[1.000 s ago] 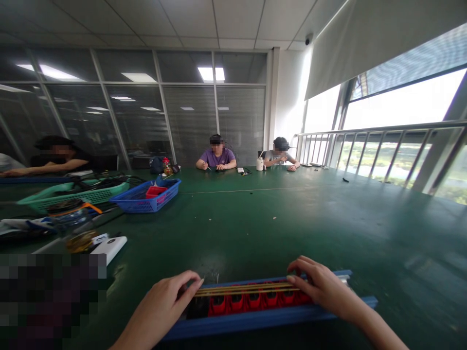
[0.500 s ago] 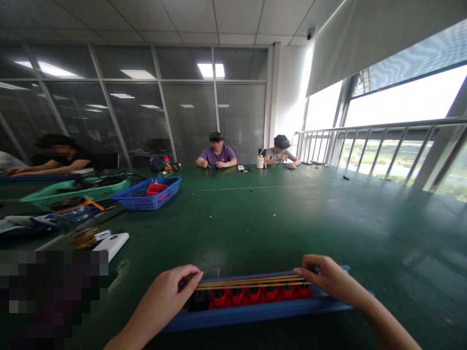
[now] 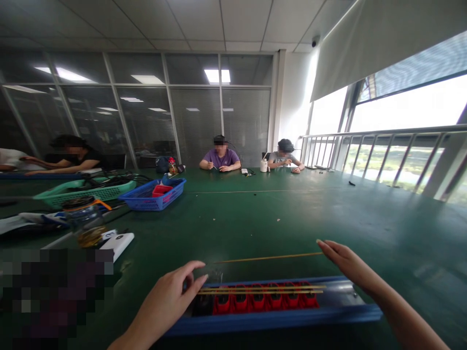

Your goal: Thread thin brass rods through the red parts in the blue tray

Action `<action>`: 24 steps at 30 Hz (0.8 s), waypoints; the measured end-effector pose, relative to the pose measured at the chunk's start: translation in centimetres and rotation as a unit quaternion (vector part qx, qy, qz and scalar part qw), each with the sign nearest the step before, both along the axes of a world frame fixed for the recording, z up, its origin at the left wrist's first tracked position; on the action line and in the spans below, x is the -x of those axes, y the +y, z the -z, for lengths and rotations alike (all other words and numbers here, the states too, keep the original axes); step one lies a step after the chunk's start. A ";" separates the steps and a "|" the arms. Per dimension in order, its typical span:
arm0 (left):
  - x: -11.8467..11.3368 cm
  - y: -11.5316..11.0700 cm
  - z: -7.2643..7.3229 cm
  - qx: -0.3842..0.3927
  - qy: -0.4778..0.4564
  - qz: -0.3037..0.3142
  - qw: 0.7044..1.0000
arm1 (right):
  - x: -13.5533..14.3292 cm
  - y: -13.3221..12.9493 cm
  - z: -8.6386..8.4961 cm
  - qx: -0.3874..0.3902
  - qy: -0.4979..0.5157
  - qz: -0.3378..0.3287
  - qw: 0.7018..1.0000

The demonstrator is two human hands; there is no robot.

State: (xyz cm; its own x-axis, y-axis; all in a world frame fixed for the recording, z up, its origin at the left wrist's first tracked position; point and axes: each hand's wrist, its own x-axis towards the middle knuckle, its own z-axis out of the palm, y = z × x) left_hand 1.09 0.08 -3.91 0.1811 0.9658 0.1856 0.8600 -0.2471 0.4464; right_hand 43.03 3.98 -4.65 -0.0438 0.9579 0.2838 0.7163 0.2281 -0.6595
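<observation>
My right hand [image 3: 343,265] pinches the right end of a thin yellowish stick [image 3: 268,257] and holds it nearly level beyond the blue tray [image 3: 280,324]. The stick's left end is free. My left hand [image 3: 178,291] is at the tray's left end, its thumb and index finger apart. More thin sticks [image 3: 260,290] lie lengthwise over the tray; their left ends run behind my left thumb. Under them a row of several red bins [image 3: 241,302] with dark contents sits in the tray. A dark piece [image 3: 204,306] lies left of the bins.
To the left are a blue basket [image 3: 153,199] with a red box, a green basket [image 3: 87,194] of black cables, a glass jar [image 3: 85,223] and a white device [image 3: 122,245]. Several people sit around the green table [image 3: 233,209]; a railing [image 3: 383,141] runs along the right.
My right hand has lifted one stick off the others and moved it up and away from me. My left finger and thumb have spread apart. The view has shifted slightly.
</observation>
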 end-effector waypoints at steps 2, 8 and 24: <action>0.0 -0.1 -0.3 0.004 0.006 0.017 1.000 | 0.6 1.3 0.7 0.003 -0.028 -0.016 0.999; 0.2 -0.4 -1.4 0.039 0.010 0.079 0.996 | 3.1 4.6 1.7 0.024 -0.166 -0.087 0.982; 1.4 -0.2 -3.3 0.025 0.069 0.143 0.987 | 5.2 5.5 3.1 -0.017 -0.286 -0.157 0.945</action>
State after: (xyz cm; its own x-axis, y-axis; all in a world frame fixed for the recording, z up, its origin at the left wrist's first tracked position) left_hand -0.31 -0.14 -0.65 0.4677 0.8790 0.0930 0.8119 -0.4688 0.3479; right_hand 37.81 9.44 -7.79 -0.4801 0.8630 0.1571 0.8469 0.5027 -0.1736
